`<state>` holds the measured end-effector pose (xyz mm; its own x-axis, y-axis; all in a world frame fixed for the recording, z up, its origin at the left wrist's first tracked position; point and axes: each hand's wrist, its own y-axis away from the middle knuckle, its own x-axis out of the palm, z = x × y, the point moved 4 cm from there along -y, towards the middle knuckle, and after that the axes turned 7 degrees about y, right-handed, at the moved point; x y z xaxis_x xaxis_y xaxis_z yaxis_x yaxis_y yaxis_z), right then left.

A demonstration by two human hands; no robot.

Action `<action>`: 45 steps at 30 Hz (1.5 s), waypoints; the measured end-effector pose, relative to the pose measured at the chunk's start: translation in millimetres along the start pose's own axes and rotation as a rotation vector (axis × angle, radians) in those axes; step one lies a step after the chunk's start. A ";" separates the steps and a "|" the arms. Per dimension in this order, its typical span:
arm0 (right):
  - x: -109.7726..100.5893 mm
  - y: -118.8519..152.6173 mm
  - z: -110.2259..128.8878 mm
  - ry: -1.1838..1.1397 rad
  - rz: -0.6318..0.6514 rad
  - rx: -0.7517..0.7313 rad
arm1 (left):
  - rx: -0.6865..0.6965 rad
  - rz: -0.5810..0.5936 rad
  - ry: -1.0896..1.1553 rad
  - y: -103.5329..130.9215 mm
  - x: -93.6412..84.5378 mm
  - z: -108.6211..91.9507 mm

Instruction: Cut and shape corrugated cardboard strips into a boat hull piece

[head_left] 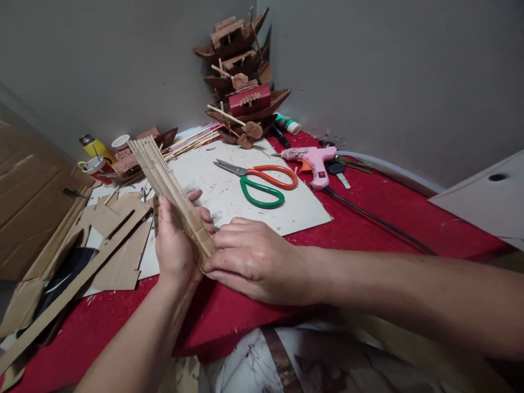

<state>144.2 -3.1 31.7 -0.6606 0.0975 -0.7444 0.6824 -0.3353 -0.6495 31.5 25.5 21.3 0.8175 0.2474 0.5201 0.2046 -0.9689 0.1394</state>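
Note:
A long strip of cardboard (174, 203), ridged along its length, slants up and to the left between both hands, held above the table's near edge. My left hand (176, 245) wraps it from below and the left, thumb on the near side and fingertips showing on the far side. At its lower end my right hand (254, 256) pinches the cardboard, fingers pressed together. Beyond the hands lie scissors (249, 177) with one orange and one green handle, blades pointing left. A pink glue gun (315, 161) rests to their right, nozzle to the left.
Model boats (249, 103) are stacked in the corner. Thin sticks (192, 142) lie left of them, near cups (96, 164) and a yellow bottle (96, 147). Cut cardboard pieces (118, 256) cover the left side. A black cord (380, 221) crosses the red cloth (368, 202).

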 end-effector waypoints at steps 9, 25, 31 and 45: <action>3.7 0.0 2.9 -0.030 -0.036 0.026 | 0.023 0.011 0.004 0.0 -1.3 1.0; -4.9 -1.9 -11.2 -0.237 -0.003 0.110 | 0.091 0.029 -0.030 2.6 0.8 -5.0; 0.0 -0.9 -6.6 -0.167 0.063 0.059 | 0.087 0.021 -0.028 1.7 -0.6 -3.5; 10.7 -1.5 -6.1 -0.271 0.011 0.157 | 0.113 0.039 -0.055 0.8 -2.9 0.6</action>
<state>138.0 4.1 23.7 -0.7274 -0.1527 -0.6690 0.6469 -0.4777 -0.5944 29.5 24.0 19.4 0.8538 0.2115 0.4757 0.2287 -0.9732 0.0223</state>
